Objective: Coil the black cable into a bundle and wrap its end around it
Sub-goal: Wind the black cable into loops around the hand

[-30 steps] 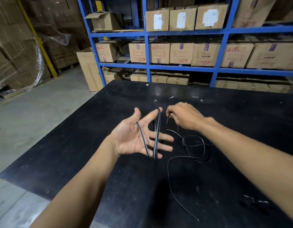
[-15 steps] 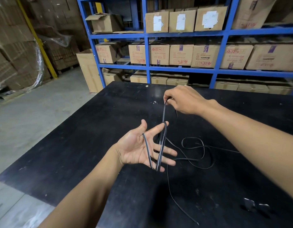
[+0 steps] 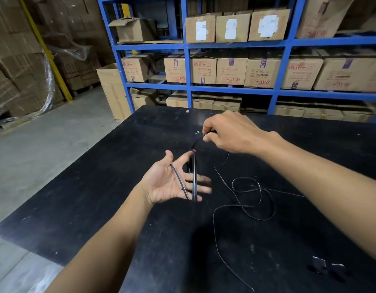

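Note:
My left hand [image 3: 170, 182] is held palm up over the black table [image 3: 98, 208], fingers spread, with a couple of loops of the flat black cable [image 3: 194, 180] wound around them. Just beyond it, my right hand [image 3: 231, 132] pinches the cable between thumb and fingers and holds it a short way above the left fingertips. The rest of the cable [image 3: 254, 199] lies in loose curls on the table to the right, with one long strand running toward the near edge.
A small dark object [image 3: 328, 269] lies near the table's front right. Blue shelving [image 3: 189, 60] stacked with cardboard boxes stands behind the table. A tall box [image 3: 113, 92] sits on the concrete floor at the left.
My right hand rose away from the left hand drawing cable up, then came back down closer to the left fingertips. The loose cable on the table shifted and shortened slightly.

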A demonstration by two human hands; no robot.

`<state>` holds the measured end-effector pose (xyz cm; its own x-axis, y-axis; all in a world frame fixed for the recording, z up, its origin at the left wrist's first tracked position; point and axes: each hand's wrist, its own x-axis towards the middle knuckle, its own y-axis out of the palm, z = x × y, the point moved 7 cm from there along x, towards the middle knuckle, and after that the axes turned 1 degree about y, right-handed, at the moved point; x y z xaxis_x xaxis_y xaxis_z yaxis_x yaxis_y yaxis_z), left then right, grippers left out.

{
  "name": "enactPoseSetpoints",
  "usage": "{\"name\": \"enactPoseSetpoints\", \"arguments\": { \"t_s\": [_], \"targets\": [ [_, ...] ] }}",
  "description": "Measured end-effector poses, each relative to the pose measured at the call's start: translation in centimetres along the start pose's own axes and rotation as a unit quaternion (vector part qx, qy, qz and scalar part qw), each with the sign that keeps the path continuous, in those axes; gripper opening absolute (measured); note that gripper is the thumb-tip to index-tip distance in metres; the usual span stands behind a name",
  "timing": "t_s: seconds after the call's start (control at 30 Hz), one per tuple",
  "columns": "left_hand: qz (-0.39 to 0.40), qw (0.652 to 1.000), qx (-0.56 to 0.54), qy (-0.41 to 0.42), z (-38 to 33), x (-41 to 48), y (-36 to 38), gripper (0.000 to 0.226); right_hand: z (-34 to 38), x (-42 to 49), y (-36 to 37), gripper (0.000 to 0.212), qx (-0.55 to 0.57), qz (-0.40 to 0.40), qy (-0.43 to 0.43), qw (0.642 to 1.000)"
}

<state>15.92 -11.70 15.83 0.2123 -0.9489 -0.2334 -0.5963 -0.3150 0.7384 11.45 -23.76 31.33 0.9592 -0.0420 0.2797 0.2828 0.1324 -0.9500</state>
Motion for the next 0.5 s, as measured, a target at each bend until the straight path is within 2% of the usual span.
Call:
{"name": "enactPoseSetpoints", "arguments": {
  "t_s": [0.23, 0.5],
  "targets": [
    [-0.025, 0.997, 0.020, 0.067, -3.1, -0.3, -0.3, 0.073, 1.5, -1.9, 1.6, 0.021, 0.054, 0.012, 0.053, 0.997],
    [-0.030, 0.996, -0.002, 0.085, -4.8, -0.3, -0.1, 0.069, 2.2, -5.0, 5.2, 0.018, 0.204, 0.008, 0.139, 0.969]
  ]
}}
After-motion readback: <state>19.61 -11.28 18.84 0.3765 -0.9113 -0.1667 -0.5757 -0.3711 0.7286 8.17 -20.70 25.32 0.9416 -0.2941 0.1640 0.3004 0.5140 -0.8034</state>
